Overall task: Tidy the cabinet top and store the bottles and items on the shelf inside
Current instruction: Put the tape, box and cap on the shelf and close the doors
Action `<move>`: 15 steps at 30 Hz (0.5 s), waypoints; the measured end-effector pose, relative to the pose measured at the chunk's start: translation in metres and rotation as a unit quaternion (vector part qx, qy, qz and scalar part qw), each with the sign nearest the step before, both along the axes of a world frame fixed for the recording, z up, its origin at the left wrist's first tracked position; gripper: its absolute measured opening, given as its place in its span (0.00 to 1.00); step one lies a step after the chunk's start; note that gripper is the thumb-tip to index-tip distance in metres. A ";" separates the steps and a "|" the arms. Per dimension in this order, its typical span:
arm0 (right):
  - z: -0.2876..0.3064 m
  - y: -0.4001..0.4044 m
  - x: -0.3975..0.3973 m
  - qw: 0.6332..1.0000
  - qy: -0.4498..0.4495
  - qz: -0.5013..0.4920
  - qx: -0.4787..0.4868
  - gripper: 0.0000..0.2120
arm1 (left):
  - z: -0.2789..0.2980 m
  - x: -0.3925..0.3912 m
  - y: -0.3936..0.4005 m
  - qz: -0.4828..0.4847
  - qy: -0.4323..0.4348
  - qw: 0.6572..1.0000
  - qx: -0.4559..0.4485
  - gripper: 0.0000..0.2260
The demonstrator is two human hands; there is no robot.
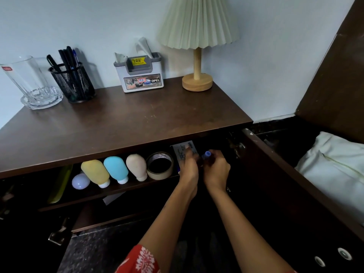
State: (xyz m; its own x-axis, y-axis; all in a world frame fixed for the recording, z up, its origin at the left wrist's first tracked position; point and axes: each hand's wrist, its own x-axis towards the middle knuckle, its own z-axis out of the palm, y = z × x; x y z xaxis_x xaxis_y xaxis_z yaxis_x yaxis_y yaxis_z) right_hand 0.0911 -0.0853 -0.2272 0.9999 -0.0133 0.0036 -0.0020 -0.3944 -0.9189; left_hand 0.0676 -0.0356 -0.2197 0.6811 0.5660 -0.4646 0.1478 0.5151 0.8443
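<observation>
On the shelf (126, 187) inside the open cabinet lie a yellow squeeze bottle (95, 172), a blue one (116, 168) and a beige one (136, 165), caps toward me. A white bulb (79, 181) sits left of them and a tape roll (160, 165) right of them. My left hand (188, 164) holds a white printed box (182, 149) at the shelf's right end. My right hand (216, 168) grips a small dark item with a blue cap (207, 154) beside it.
The cabinet top (126, 123) carries a glass vase (29, 83), a mesh pen holder (72, 81), a tissue organiser (140, 74) and a lamp (197, 56) along the wall. The cabinet door (295, 184) stands open at right, next to a white pillow (334, 166).
</observation>
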 end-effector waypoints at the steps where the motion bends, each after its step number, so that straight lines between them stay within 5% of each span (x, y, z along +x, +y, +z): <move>1: -0.001 0.001 0.003 1.000 0.003 0.001 -0.005 0.12 | 0.003 0.000 -0.001 -0.010 0.002 1.000 0.001 0.37; 3: -0.004 0.003 0.008 1.000 0.009 0.003 -0.005 0.12 | 0.011 0.000 0.000 -0.032 -0.010 0.999 0.003 0.30; 15: -0.018 0.006 0.020 0.998 0.023 0.029 -0.042 0.10 | 0.004 0.013 0.004 -0.031 -0.009 0.999 0.015 0.34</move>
State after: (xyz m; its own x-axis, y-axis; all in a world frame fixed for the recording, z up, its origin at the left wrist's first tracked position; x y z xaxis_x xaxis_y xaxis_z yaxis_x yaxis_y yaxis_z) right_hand 0.1116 -0.0789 -0.2451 0.9981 0.0439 -0.0435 -0.0177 -0.4709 -0.8820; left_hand 0.0802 -0.0320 -0.2158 0.7232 0.5362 -0.4353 0.1631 0.4799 0.8620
